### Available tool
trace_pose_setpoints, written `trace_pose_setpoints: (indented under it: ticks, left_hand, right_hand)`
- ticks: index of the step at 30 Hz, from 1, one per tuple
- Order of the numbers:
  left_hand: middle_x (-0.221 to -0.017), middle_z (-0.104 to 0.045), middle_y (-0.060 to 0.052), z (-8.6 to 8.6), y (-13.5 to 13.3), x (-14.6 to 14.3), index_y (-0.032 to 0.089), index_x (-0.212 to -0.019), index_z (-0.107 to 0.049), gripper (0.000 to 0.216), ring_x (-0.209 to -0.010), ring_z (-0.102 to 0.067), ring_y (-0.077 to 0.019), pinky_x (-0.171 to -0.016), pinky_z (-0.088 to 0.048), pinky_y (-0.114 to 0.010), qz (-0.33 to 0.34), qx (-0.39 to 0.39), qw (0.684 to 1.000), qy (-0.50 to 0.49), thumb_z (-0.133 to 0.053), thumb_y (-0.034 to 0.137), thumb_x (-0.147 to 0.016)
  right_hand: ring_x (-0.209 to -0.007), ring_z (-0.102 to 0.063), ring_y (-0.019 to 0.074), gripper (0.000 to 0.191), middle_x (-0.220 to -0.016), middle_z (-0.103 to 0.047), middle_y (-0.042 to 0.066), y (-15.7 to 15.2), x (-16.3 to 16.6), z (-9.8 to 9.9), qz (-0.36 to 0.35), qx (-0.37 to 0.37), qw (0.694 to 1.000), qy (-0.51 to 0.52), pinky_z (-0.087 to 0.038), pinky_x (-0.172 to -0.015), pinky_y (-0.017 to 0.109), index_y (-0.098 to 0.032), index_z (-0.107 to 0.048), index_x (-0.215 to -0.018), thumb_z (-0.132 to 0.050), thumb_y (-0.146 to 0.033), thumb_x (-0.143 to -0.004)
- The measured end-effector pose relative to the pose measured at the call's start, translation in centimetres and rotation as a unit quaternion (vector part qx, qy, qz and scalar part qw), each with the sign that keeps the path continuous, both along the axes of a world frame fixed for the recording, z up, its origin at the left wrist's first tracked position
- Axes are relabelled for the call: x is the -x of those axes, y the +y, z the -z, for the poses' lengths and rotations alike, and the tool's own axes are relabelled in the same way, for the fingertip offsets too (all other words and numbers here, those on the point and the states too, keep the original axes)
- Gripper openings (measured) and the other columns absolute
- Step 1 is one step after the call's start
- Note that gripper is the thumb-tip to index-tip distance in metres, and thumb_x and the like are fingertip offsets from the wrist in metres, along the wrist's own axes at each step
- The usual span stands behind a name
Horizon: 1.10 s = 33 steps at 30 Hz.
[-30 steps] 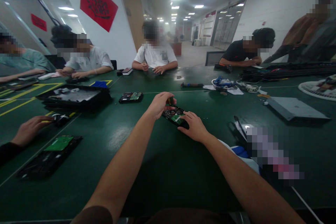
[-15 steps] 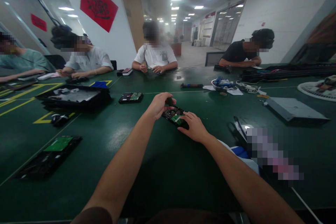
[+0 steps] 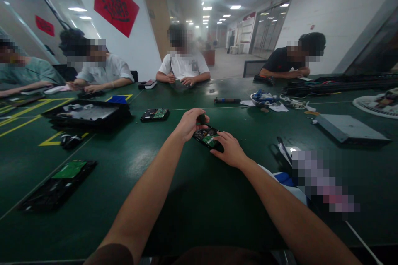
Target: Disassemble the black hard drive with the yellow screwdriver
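An opened black electronic unit with a green circuit board [image 3: 209, 138] lies at a slant on the dark green table [image 3: 186, 198], between my two hands. At its far left end, my left hand [image 3: 190, 125] pinches a small dark flat piece [image 3: 202, 119] just above the unit. Whether that piece is joined to the unit is hidden by the fingers. My right hand [image 3: 230, 150] grips the near right end of the unit, its thumb on the near edge and its fingers over the board.
Left lie another opened unit [image 3: 59, 186], a smaller one [image 3: 154, 115], a black tray [image 3: 87, 118] and a black item [image 3: 70, 141]. Right are a screwdriver-like tool [image 3: 227, 100], a bowl with blue items [image 3: 264, 98] and a grey metal box [image 3: 350, 128]. Several people sit opposite.
The small dark piece in my left hand has shifted very slightly and stands a little more upright. My right hand and the unit have hardly moved.
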<state>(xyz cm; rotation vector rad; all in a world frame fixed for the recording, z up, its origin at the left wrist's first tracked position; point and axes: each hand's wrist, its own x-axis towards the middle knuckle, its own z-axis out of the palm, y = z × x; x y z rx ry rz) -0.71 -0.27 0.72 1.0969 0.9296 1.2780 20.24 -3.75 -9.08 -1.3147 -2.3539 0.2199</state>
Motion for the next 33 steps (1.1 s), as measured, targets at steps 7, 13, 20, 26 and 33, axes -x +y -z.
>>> trace_pose_setpoints:
  ticks: [7, 13, 20, 26, 33]
  left_hand:
    - [-0.092, -0.065, -0.008, -0.17, -0.08, -0.10, 0.015, -0.082, -0.069, 0.021, -0.081, -0.061, -0.0174, -0.055, -0.054, -0.024, -0.062, -0.033, 0.996, 0.047, -0.067, 0.034, -0.075]
    - [-0.086, -0.065, -0.009, -0.37, -0.15, 0.20, 0.014, -0.087, -0.069, 0.022, -0.081, -0.063, -0.0195, -0.060, -0.057, -0.029, -0.041, -0.027, 0.998, 0.045, -0.066, 0.034, -0.078]
    - [-0.089, -0.066, -0.010, -0.50, -0.37, 0.12, 0.013, -0.084, -0.070, 0.021, -0.084, -0.062, -0.0193, -0.061, -0.057, -0.029, -0.010, -0.038, 0.999, 0.034, -0.066, 0.034, -0.079]
    - [-0.090, -0.066, -0.011, -0.56, -0.39, 0.33, 0.013, -0.089, -0.073, 0.024, -0.084, -0.061, -0.0185, -0.059, -0.054, -0.025, -0.004, -0.037, 0.997, 0.061, -0.064, 0.034, -0.081]
    - [-0.086, -0.065, -0.009, -0.15, 0.00, 0.08, 0.014, -0.084, -0.069, 0.020, -0.082, -0.064, -0.0203, -0.059, -0.055, -0.029, 0.012, -0.021, 1.000, 0.010, -0.066, 0.033, -0.077]
  right_hand:
    - [-0.145, -0.038, 0.0343, 0.052, -0.155, -0.047, 0.011, 0.04, 0.03, 0.15, -0.002, -0.013, 1.000, 0.006, -0.036, -0.115, 0.058, -0.026, -0.062, -0.133, -0.071, -0.051, -0.089]
    - [-0.144, -0.039, 0.0346, 0.052, -0.155, -0.047, 0.011, 0.11, -0.05, 0.18, -0.003, -0.015, 1.000, 0.005, -0.036, -0.115, 0.059, -0.026, -0.062, -0.133, -0.071, -0.051, -0.088]
    - [-0.145, -0.038, 0.0352, 0.053, -0.156, -0.046, 0.011, 0.19, -0.07, 0.21, -0.002, -0.007, 1.000, 0.000, -0.036, -0.114, 0.060, -0.027, -0.061, -0.134, -0.070, -0.054, -0.089]
    - [-0.145, -0.038, 0.0351, 0.053, -0.156, -0.047, 0.011, 0.12, -0.06, 0.10, -0.002, -0.011, 1.000, -0.001, -0.036, -0.114, 0.060, -0.026, -0.062, -0.133, -0.070, -0.053, -0.089]
    - [-0.145, -0.038, 0.0349, 0.053, -0.156, -0.046, 0.011, 0.15, -0.02, 0.19, -0.003, -0.008, 1.000, 0.001, -0.036, -0.113, 0.059, -0.027, -0.061, -0.134, -0.070, -0.052, -0.089]
